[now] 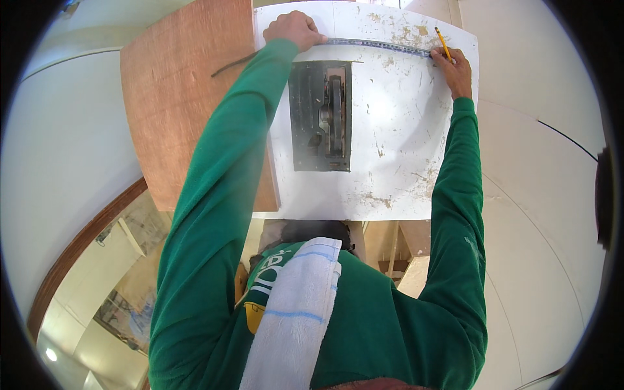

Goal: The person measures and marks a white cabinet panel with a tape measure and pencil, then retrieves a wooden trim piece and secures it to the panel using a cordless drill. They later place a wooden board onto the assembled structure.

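A thin, dark strip with pale markings, like a measuring tape, stretches between my hands along the far side of a worn white tabletop. My left hand pinches it near the edge of a brown plywood sheet. At the far right of the white top, the fingers of my right hand close on the other part of the strip. That hand also holds a yellow pencil, its tip upward. Between my arms, a dark metal saw plate with a slotted blade opening is set into the tabletop.
The plywood sheet overlaps the left part of the white top. A dark thin strip or cord shows beside my left sleeve. A white towel hangs down my front. Wooden framing shows beneath the near edge.
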The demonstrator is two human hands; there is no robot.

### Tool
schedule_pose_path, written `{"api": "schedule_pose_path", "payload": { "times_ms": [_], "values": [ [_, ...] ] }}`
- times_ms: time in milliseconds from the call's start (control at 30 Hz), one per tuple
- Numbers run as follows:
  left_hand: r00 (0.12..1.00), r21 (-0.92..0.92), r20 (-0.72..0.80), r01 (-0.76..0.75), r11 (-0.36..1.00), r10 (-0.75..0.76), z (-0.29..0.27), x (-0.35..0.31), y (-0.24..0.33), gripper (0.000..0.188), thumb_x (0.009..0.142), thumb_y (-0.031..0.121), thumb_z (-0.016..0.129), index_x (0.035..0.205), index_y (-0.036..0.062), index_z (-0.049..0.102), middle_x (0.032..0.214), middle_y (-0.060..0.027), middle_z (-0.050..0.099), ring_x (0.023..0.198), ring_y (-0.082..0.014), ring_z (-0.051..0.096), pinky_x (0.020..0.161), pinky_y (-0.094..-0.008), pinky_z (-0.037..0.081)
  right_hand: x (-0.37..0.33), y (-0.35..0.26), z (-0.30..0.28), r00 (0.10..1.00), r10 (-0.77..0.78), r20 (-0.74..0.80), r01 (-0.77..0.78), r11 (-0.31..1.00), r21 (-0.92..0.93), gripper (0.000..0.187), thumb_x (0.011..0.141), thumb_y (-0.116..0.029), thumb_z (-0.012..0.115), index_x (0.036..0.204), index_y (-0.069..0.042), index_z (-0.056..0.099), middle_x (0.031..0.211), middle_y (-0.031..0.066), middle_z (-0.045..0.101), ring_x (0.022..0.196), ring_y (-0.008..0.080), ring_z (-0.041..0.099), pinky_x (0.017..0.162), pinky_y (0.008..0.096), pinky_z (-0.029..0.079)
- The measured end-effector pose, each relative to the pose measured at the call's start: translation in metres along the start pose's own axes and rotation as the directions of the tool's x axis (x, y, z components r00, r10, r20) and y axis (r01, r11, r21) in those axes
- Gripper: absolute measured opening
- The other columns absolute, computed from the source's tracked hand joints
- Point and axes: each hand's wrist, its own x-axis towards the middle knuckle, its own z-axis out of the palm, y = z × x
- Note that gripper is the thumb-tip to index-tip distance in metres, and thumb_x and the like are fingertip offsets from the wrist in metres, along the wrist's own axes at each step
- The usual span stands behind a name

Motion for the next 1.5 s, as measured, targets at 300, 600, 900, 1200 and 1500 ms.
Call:
{"api": "schedule_pose_path", "payload": {
  "times_ms": [300, 600, 900, 1200, 1500],
  "values": [
    [0.999, -0.070, 0.013, 0.037, 0.997, -0.036, 0.0004, -0.0002, 0.0010, 0.038, 0.080, 0.058, 0.093, 0.102, 0.0275, 0.089, 0.109, -0.0017, 0.085, 0.109, -0.0279, 0.078, 0.100, -0.0456, 0.058, -0.0002, -0.0003, 0.0014, 1.000, 0.005, -0.002, -0.005, 1.000, -0.009, 0.032, 0.092, -0.041, 0.086, 0.113, -0.016, 0.088, 0.107, 0.0031, 0.072, 0.105, 0.0229, 0.071, 0.098, 0.0376, 0.054],
    [1.000, -0.013, 0.003, 0.031, 0.999, -0.031, 0.0033, 0.0024, 0.0022, 0.048, 0.080, 0.067, 0.091, 0.108, 0.0285, 0.090, 0.111, -0.0016, 0.086, 0.106, -0.0249, 0.081, 0.099, -0.0449, 0.062, 0.0012, 0.0000, 0.0031, 1.000, 0.002, -0.007, -0.002, 1.000, -0.009, 0.034, 0.092, -0.043, 0.085, 0.114, -0.018, 0.089, 0.110, 0.0046, 0.074, 0.108, 0.0233, 0.072, 0.099, 0.0386, 0.054],
    [0.999, -0.009, -0.003, 0.054, 0.998, -0.054, 0.0039, 0.0040, 0.0048, 0.047, 0.079, 0.064, 0.093, 0.109, 0.0273, 0.090, 0.110, -0.0020, 0.086, 0.106, -0.0248, 0.080, 0.099, -0.0441, 0.061, 0.0042, 0.0031, 0.0039, 1.000, 0.004, -0.008, -0.004, 0.999, -0.036, 0.035, 0.091, -0.044, 0.086, 0.114, -0.018, 0.088, 0.112, 0.0061, 0.075, 0.108, 0.0242, 0.072, 0.100, 0.0391, 0.054],
    [0.998, -0.007, -0.019, 0.066, 0.998, -0.067, 0.0079, 0.0053, 0.0053, 0.046, 0.079, 0.062, 0.093, 0.108, 0.0266, 0.089, 0.110, -0.0017, 0.086, 0.106, -0.0256, 0.080, 0.099, -0.0458, 0.061, 0.0041, 0.0033, 0.0043, 1.000, 0.014, -0.012, -0.015, 1.000, -0.016, 0.037, 0.091, -0.043, 0.087, 0.115, -0.015, 0.088, 0.110, 0.0049, 0.074, 0.105, 0.0224, 0.072, 0.098, 0.0376, 0.055],
    [0.997, -0.005, 0.000, 0.076, 0.997, -0.076, 0.0074, 0.0065, 0.0068, 0.046, 0.079, 0.060, 0.094, 0.110, 0.0261, 0.090, 0.112, -0.0032, 0.085, 0.109, -0.0269, 0.080, 0.100, -0.0466, 0.060, 0.0025, 0.0025, 0.0038, 1.000, -0.019, -0.008, 0.019, 1.000, 0.019, 0.035, 0.091, -0.040, 0.087, 0.115, -0.015, 0.088, 0.110, 0.0048, 0.074, 0.104, 0.0213, 0.072, 0.097, 0.0370, 0.054]
  ]
}}
